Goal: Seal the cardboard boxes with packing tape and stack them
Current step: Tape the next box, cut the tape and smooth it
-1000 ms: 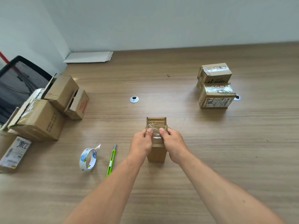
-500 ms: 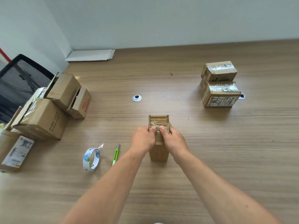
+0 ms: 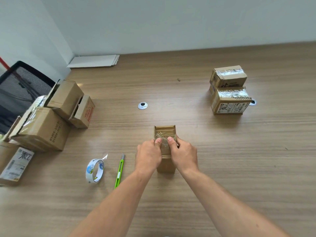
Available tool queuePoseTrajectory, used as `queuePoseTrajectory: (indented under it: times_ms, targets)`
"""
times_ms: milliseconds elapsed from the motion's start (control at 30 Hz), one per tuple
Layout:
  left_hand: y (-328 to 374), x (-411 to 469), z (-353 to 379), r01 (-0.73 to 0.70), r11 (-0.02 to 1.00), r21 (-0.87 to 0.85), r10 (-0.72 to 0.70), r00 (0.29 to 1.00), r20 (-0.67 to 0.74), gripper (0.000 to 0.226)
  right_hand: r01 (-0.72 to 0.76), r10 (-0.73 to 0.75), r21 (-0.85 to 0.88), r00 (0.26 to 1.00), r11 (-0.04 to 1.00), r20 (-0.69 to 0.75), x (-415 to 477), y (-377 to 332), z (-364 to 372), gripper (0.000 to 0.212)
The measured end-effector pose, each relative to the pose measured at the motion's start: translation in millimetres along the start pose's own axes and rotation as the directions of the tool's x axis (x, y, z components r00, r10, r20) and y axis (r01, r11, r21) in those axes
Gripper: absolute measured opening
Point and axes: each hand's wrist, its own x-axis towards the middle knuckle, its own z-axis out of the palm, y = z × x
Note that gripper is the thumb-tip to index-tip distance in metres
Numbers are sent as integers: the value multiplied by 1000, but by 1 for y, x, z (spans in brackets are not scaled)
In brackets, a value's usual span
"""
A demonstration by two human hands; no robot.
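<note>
A small upright cardboard box (image 3: 165,132) stands on the wooden table (image 3: 222,159) in front of me, with clear tape across its top. My left hand (image 3: 149,157) and my right hand (image 3: 183,155) grip its sides, and both thumbs press the tape down on the top. A roll of clear packing tape (image 3: 95,170) stands on edge to the left, a loose end sticking up. A green utility knife (image 3: 119,171) lies beside the roll. Two taped boxes (image 3: 228,90) sit stacked at the right.
Several open cardboard boxes (image 3: 46,117) crowd the table's left edge, one bearing a white label (image 3: 17,163). A black mesh chair (image 3: 20,86) stands behind them. Flat white sheets (image 3: 94,61) lie by the wall. A round cable grommet (image 3: 142,105) sits mid-table.
My thumbs have slid slightly along the tape on the box top. The box stays in place; the view has shifted a little.
</note>
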Motion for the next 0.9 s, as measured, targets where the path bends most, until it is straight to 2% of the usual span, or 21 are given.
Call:
queuePoseTrajectory:
  times_ms: [133, 267, 400, 500, 567, 633, 733, 833, 900]
  targets:
    - [2, 8, -4, 30, 997, -71, -31, 999, -12, 54, -49, 47, 25, 998, 999, 45, 7, -7, 1, 31]
    - [2, 11, -5, 35, 983, -178, -39, 999, -20, 60, -158, 150, 84, 984, 984, 93, 12, -13, -3, 35]
    - [-5, 11, -4, 119, 921, -371, -92, 992, 89, 58, -191, 181, 133, 980, 973, 85, 12, -5, -3, 43]
    - [-11, 15, -3, 154, 892, -425, -105, 985, 136, 61, -220, 200, 200, 973, 955, 117, 15, 0, -5, 46]
    - [-8, 15, -10, 153, 904, -399, -102, 984, 147, 52, -246, 218, 235, 966, 940, 141, 18, 3, -5, 46]
    - [-6, 19, -15, 121, 941, -316, -95, 991, 96, 53, -260, 225, 230, 960, 938, 166, 21, -2, -8, 42]
    - [6, 20, -18, 68, 987, -146, -67, 998, 8, 52, -274, 238, 173, 950, 946, 202, 28, -15, -11, 56]
    - [9, 22, -13, 25, 996, -84, -26, 1000, -14, 53, -204, 197, 37, 970, 978, 142, 29, -20, -8, 47]
    - [4, 27, -11, -9, 997, -77, 8, 1000, -13, 53, -164, 163, 6, 981, 986, 108, 27, -17, -8, 39]
